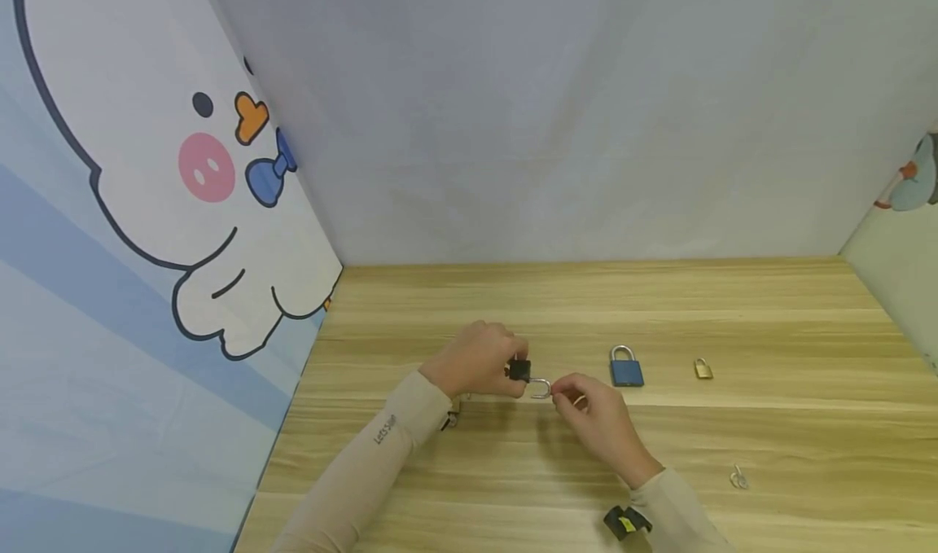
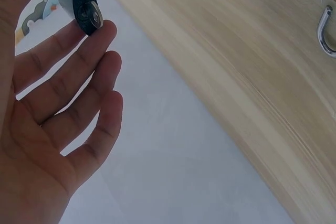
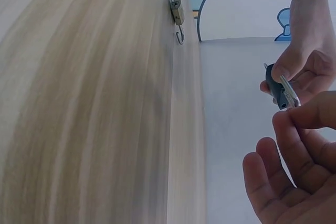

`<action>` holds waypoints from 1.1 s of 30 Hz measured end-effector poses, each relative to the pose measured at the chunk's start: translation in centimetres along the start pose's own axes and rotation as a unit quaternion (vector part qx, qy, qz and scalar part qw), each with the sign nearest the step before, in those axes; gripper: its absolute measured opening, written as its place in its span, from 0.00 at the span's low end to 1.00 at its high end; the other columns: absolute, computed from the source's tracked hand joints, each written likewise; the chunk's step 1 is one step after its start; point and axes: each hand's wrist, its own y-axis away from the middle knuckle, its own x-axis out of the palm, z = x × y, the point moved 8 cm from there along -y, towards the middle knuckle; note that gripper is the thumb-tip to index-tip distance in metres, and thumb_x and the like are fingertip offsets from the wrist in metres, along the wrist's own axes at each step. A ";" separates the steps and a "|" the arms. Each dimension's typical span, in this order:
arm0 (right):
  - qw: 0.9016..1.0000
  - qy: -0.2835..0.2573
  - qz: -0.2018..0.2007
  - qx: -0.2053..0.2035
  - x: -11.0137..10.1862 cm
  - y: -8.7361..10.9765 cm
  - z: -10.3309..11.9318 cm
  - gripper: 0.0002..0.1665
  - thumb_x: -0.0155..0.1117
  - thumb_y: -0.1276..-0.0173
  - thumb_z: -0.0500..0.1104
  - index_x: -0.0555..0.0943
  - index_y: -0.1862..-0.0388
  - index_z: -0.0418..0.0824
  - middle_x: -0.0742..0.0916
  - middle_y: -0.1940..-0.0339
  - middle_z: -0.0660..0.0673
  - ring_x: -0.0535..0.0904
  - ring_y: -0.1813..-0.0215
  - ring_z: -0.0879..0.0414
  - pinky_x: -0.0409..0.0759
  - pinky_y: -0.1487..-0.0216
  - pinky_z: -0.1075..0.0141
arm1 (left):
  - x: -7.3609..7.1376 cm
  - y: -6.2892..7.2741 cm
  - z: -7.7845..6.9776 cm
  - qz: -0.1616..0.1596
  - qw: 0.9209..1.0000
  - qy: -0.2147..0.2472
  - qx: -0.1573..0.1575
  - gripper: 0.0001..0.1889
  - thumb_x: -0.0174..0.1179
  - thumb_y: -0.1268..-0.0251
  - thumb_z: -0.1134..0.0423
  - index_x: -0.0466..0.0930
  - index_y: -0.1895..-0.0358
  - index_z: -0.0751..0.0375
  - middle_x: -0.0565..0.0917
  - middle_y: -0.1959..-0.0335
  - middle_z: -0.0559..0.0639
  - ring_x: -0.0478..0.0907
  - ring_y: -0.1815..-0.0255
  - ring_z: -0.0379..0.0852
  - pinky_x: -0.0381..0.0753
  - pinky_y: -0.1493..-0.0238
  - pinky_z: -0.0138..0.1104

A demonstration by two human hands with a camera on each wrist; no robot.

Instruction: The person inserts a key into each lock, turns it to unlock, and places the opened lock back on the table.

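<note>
My left hand (image 1: 479, 359) grips a black padlock (image 1: 519, 370) by its body between thumb and fingers, above the wooden table. Its shackle (image 1: 541, 388) stands open and points to the right. In the left wrist view a key (image 2: 96, 15) sits in the underside of the black padlock (image 2: 84, 4), while the other fingers are spread. The thumb and forefinger of my right hand (image 1: 597, 419) pinch the curved end of the shackle; in the right wrist view its remaining fingers (image 3: 256, 177) are loosely bent.
Right of the hands lie a blue padlock (image 1: 626, 374), a small brass padlock (image 1: 703, 369) and small keys (image 1: 738, 477). Another brass padlock (image 3: 177, 12), its shackle open, lies partly hidden under my left wrist. A black piece with a yellow mark (image 1: 628, 524) is by my right sleeve.
</note>
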 end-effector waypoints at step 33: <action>0.999 0.006 -0.007 0.034 -1.4 0.2 -0.9 0.03 0.65 0.29 0.38 0.84 0.62 0.40 0.87 0.68 0.51 0.81 0.65 0.60 0.80 0.62 0.64 | 2.2 0.3 -0.2 -0.067 0.987 -0.074 -0.129 0.23 0.63 0.53 0.44 0.61 0.87 0.48 0.56 0.89 0.37 0.52 0.86 0.34 0.54 0.86 0.28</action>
